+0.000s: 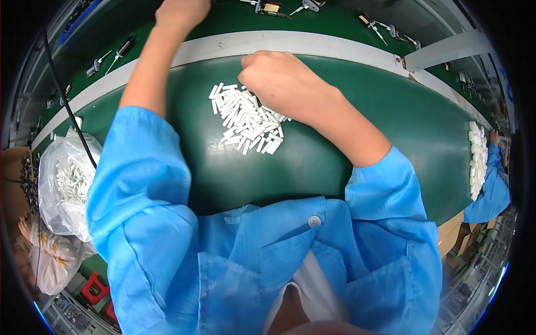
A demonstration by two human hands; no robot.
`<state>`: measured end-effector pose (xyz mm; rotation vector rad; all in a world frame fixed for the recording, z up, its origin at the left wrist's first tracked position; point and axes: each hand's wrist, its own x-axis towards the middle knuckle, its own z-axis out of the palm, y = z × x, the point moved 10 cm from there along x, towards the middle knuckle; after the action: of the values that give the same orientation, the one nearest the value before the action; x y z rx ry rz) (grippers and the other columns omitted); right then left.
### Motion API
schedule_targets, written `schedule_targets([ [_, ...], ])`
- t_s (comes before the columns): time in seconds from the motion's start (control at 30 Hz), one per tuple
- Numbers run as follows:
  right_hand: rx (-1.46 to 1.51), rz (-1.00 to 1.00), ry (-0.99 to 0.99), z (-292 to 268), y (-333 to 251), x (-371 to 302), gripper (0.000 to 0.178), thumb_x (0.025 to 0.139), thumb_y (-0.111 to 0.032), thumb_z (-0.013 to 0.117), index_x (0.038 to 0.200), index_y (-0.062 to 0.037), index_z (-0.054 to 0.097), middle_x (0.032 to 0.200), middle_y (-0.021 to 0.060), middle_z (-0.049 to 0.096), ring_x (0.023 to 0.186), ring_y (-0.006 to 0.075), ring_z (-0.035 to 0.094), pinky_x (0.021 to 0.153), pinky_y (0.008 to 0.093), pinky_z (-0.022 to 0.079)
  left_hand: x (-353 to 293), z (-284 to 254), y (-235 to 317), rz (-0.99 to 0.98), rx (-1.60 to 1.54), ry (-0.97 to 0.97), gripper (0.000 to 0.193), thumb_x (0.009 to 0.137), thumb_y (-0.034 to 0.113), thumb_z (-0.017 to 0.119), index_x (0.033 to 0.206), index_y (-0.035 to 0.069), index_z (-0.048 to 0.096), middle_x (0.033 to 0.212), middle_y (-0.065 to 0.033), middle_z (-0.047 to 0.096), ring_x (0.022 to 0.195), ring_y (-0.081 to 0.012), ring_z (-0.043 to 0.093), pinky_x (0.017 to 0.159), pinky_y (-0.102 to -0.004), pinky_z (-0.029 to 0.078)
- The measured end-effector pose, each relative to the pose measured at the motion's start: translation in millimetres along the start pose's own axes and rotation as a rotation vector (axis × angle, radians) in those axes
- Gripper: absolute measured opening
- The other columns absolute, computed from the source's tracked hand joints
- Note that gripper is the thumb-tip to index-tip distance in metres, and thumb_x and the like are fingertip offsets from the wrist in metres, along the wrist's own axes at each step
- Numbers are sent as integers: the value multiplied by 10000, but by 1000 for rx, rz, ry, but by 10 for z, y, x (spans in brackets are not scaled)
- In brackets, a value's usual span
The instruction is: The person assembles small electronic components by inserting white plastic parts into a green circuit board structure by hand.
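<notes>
A pile of short white sticks (245,120) lies on the green tabletop in front of me. My right hand (276,78) is over the far edge of this pile, its fingers curled and closed. Whatever they hold, if anything, is hidden beneath the hand. Farther off and to the left, my left hand (183,15) reaches past the white rail (290,42) over the green strip beyond. Its fingertips are cut off by the picture's top edge, so their grip is hidden.
Small assemblies with white rods (268,6) lie along the far green strip (335,25). At the left stands a clear plastic bag (53,184) of white pieces beside a black cable (67,106). White pieces (477,159) line the right edge, near another person's blue sleeve (491,190).
</notes>
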<state>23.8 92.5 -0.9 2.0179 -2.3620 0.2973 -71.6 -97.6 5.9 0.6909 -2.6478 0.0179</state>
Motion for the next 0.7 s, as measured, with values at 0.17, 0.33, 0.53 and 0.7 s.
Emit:
schedule_targets([
  [0.17, -9, 15, 29, 28, 18, -6, 30, 690, 27, 584, 676, 17, 608, 740, 168, 618, 749, 331, 645, 643, 418, 532, 92, -110, 58, 112, 42, -129, 317, 850, 268, 580, 978, -6, 674, 1051, -266, 638, 989, -395, 630, 867, -458, 514],
  [0.33, 101, 54, 22, -15, 78, 22, 83, 737, 20, 568, 769, 42, 642, 727, 187, 638, 748, 331, 651, 673, 415, 525, -32, 243, 140, 340, -27, -200, 330, 780, 167, 612, 1065, 3, 649, 1109, -233, 631, 1024, -397, 605, 897, -459, 498],
  [0.53, 1099, 529, 215, 179, 1047, -20, 240, 842, -142, 692, 1024, 14, 688, 849, 90, 699, 762, 145, 667, 688, 265, 533, -134, 204, 421, -262, -1616, -289, 179, 989, 171, 469, 995, 29, 578, 824, -40, 603, 650, -100, 528, 588, -250, 453],
  [0.7, 1345, 656, 332, 432, 1293, -103, 256, 849, -152, 719, 987, 57, 666, 855, 90, 683, 747, 118, 655, 670, 217, 537, -331, 376, 847, -400, -2463, -575, 151, 1010, 126, 396, 983, 7, 484, 801, -59, 530, 567, -94, 418, 532, -226, 389],
])
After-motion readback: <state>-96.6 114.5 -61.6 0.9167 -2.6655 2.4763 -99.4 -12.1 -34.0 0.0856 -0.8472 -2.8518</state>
